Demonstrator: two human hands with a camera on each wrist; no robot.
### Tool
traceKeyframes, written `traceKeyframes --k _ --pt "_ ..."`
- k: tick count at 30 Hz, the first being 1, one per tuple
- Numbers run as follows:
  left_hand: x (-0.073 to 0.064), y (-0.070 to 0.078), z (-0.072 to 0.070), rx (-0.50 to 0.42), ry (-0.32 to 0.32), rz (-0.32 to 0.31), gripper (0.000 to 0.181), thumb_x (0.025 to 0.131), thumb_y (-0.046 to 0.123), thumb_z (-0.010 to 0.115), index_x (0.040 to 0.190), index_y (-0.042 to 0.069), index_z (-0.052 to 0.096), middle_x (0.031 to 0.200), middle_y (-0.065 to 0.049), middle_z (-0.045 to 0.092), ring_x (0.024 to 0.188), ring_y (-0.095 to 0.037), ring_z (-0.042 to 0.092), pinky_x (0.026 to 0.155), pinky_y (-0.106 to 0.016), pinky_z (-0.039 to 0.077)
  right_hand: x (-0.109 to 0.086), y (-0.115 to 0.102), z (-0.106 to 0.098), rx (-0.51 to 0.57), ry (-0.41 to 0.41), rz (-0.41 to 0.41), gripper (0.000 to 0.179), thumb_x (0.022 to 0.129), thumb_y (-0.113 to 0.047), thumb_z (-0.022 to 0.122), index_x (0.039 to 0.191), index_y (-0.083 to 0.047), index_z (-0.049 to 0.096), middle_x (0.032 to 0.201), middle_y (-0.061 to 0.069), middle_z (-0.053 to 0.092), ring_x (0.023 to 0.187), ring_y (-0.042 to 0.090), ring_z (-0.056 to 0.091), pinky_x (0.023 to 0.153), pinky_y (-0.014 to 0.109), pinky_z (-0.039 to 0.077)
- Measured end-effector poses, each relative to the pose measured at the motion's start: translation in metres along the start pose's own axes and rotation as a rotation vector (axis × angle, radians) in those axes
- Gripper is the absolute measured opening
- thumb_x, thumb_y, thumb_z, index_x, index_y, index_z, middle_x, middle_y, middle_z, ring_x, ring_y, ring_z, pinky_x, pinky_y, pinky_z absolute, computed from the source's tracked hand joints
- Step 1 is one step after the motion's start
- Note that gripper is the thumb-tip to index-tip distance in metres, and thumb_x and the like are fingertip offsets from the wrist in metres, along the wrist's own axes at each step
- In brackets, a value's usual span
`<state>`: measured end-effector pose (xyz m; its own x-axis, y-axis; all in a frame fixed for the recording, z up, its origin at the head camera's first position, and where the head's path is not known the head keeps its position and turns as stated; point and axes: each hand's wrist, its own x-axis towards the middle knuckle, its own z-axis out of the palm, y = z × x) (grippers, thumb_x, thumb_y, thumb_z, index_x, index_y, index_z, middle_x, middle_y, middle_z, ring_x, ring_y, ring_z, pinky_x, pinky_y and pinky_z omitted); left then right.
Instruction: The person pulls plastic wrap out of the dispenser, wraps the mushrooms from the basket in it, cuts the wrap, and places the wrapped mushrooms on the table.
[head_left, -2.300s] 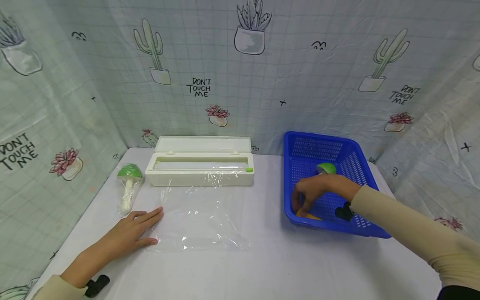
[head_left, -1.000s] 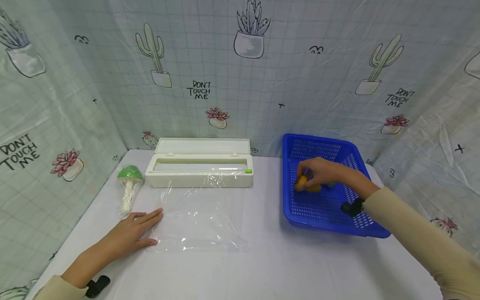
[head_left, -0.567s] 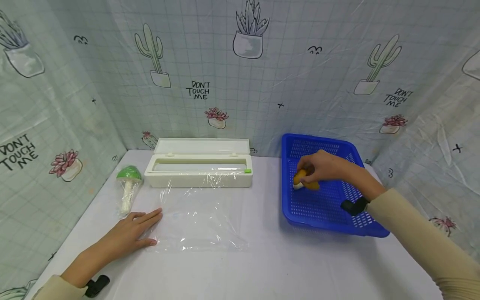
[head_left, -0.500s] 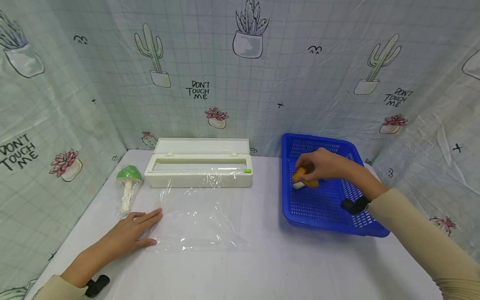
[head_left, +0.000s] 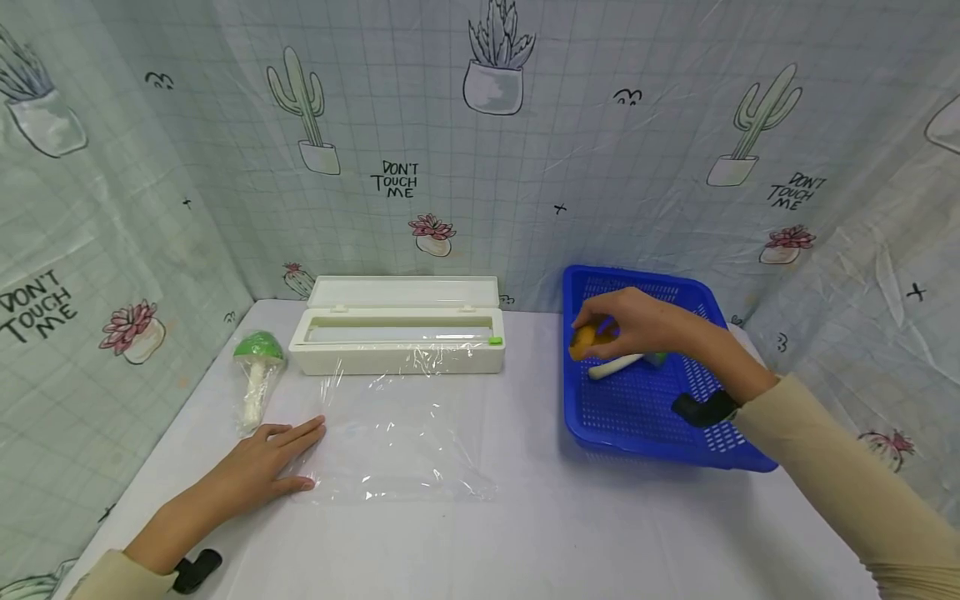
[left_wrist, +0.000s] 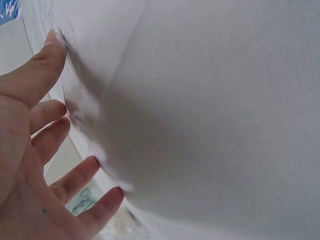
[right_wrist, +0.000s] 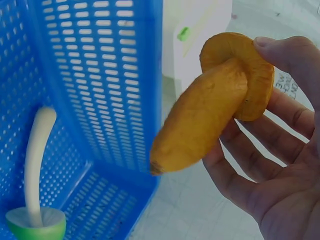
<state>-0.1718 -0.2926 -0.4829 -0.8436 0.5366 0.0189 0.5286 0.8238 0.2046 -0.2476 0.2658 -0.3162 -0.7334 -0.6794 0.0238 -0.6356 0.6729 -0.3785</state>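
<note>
My right hand (head_left: 637,323) pinches an orange-brown toy mushroom (right_wrist: 202,115) by its cap, thumb on one side and fingers on the other. The mushroom's thick stem points away from the palm in the right wrist view. It is held above the left part of the blue basket (head_left: 567,392). Below lies a toy mushroom with a green cap and long white stem (right_wrist: 38,160), inside the basket. My left hand (head_left: 251,467) rests with extended fingers on the left edge of a clear plastic film sheet (head_left: 397,442), spread flat on the table.
A white cling film dispenser (head_left: 397,360) with its lid raised stands at the back, the film running out of its front. Left of it lies a film-wrapped green-capped mushroom (head_left: 257,367). Patterned cloth (head_left: 480,192) walls the table's back and sides.
The right hand has taken hold of the orange-brown mushroom in the basket and lifted it up and leftward, uncovering the white-stemmed mushroom. My left hand stays in place on the film.
</note>
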Motion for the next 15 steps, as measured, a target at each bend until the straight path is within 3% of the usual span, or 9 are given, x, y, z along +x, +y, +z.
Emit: traceKeyframes --k 15 --pt "0.001 0.001 0.0 -0.014 -0.005 -0.005 0.08 0.082 0.046 0.08 0.147 0.008 0.054 0.153 -0.01 0.05 0.121 -0.043 0.054 0.094 -0.063 0.047 0.008 -0.021 0.008 -0.009 0.063 -0.074 0.029 0.087 -0.018 0.08 0.113 -0.011 0.071 0.106 -0.004 0.069 0.09 0.012 0.062 0.078 0.029 0.058"
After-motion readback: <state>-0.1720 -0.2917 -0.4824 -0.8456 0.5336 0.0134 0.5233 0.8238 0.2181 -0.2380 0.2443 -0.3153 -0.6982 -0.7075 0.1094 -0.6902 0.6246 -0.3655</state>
